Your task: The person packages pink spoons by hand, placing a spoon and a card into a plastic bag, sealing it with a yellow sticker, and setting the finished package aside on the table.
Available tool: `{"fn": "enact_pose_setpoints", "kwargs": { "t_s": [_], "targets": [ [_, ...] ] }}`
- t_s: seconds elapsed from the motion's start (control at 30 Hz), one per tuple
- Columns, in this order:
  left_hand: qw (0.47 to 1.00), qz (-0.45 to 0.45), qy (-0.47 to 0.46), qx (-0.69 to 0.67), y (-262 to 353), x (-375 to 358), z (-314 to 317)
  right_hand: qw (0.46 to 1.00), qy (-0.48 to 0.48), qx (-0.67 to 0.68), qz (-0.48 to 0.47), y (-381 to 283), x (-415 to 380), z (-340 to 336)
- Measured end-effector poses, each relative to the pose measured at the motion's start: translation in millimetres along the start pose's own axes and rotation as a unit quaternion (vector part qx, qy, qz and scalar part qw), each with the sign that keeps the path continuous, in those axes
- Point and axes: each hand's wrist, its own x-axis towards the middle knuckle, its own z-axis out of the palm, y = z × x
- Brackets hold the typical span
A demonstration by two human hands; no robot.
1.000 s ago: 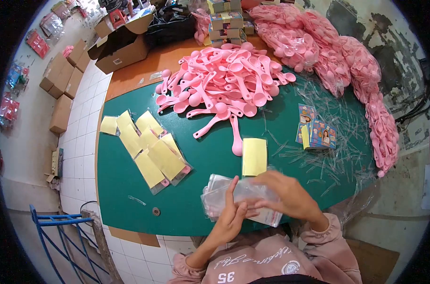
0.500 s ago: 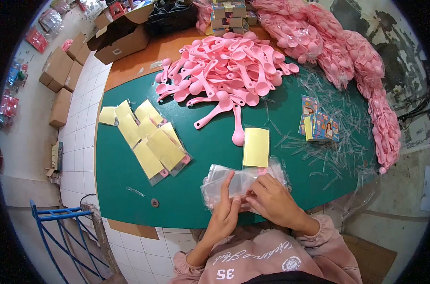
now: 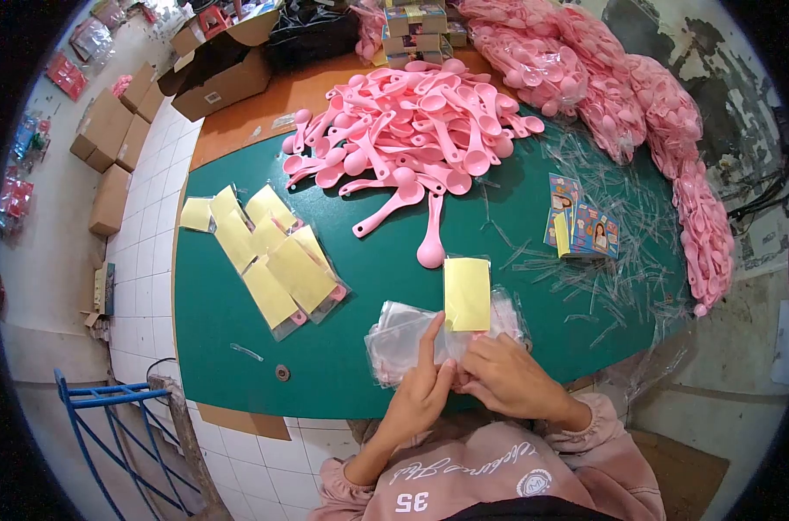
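Note:
My left hand (image 3: 422, 382) and my right hand (image 3: 505, 375) rest together on a stack of clear plastic bags (image 3: 394, 340) at the near edge of the green table (image 3: 221, 330). Fingers of both hands pinch at the top bag; my left index finger points up across it. A yellow card (image 3: 466, 293) lies partly on the far side of the stack, just beyond my fingers. A single pink spoon (image 3: 432, 239) lies past the card. Behind it spreads a large heap of pink spoons (image 3: 412, 130).
Packed yellow cards in clear bags (image 3: 273, 260) lie fanned at the left. Printed cards (image 3: 581, 230) and clear plastic strips (image 3: 620, 269) lie at the right. Bagged pink spoons (image 3: 637, 95) line the far right edge. Cardboard boxes (image 3: 221, 78) stand on the floor at left.
The yellow card sits nearer my hands and now overlaps the bag stack. My right hand drew back toward me and closed in on my left at the top bag.

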Motion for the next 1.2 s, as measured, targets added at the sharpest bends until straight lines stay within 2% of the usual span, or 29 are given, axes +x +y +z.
{"fn": "enact_pose_setpoints", "kwargs": {
  "t_s": [0.07, 0.13, 0.27, 0.33, 0.37, 0.43, 0.47, 0.53, 0.6, 0.67, 0.7, 0.77, 0.97, 1.03, 1.07, 1.13, 1.2],
  "targets": [
    [0.999, -0.023, -0.030, -0.017, -6.5, 4.1, -1.3, 1.000, 0.003, -0.022, -0.006, -2.2, -4.0, 1.6],
    [0.993, -0.043, -0.039, -0.106, -13.6, 5.0, -0.4, 0.999, 0.003, -0.030, -0.012, -1.2, -7.4, 3.2],
    [0.992, -0.028, -0.034, -0.116, -15.7, 3.5, 7.3, 1.000, -0.004, -0.002, -0.014, 0.5, -12.5, -8.9],
    [0.993, -0.016, 0.022, -0.117, -15.1, 4.8, 9.4, 0.987, -0.130, 0.100, -0.001, 1.9, -14.5, -25.5],
    [0.993, -0.015, 0.023, -0.116, -12.7, 5.4, 8.4, 0.987, -0.129, 0.099, -0.002, 4.6, -17.4, -33.1],
    [0.971, -0.011, 0.044, -0.234, -4.0, 5.5, 4.3, 0.979, -0.140, 0.147, 0.016, 10.0, -24.0, -45.2],
    [0.971, -0.013, 0.043, -0.234, 0.9, 3.6, 2.1, 0.979, -0.139, 0.149, 0.018, 11.2, -24.9, -48.3],
    [0.983, -0.027, -0.002, -0.181, 8.8, 0.6, -2.4, 0.989, -0.087, 0.095, 0.073, 13.6, -26.3, -52.5],
    [0.987, -0.027, -0.007, -0.159, 8.1, -1.9, -2.7, 0.990, -0.076, 0.091, 0.073, 11.5, -25.7, -44.0],
    [0.990, -0.026, -0.011, -0.137, 4.2, -5.3, -0.9, 0.999, 0.028, 0.030, 0.017, 5.7, -21.3, -30.3],
    [0.989, -0.033, -0.012, -0.141, -1.2, -7.4, -0.1, 0.999, 0.028, 0.033, 0.017, 4.7, -18.7, -24.3],
    [0.989, -0.041, -0.010, -0.145, -2.8, -11.0, -0.5, 0.999, 0.015, -0.012, -0.041, 2.4, -13.1, -14.3],
    [0.991, -0.016, 0.002, -0.135, -2.1, -19.0, -0.4, 0.993, -0.001, -0.105, -0.061, -11.4, -5.6, -5.4],
    [0.998, 0.040, 0.005, -0.037, -7.5, -19.1, -1.9, 0.991, 0.004, -0.118, -0.063, -12.8, -5.7, -1.2],
    [0.998, 0.040, 0.005, -0.039, -7.4, -19.3, -1.2, 0.989, 0.010, -0.130, -0.065, -12.9, -6.1, 0.9],
    [0.992, -0.013, 0.001, -0.127, -6.1, -18.5, 1.0, 0.984, 0.014, -0.158, -0.076, -11.7, -7.4, 5.8],
    [0.986, -0.025, -0.004, -0.166, -6.2, -15.4, 1.0, 0.979, 0.019, -0.185, -0.087, -13.0, -7.7, 6.8]
  ]
}}
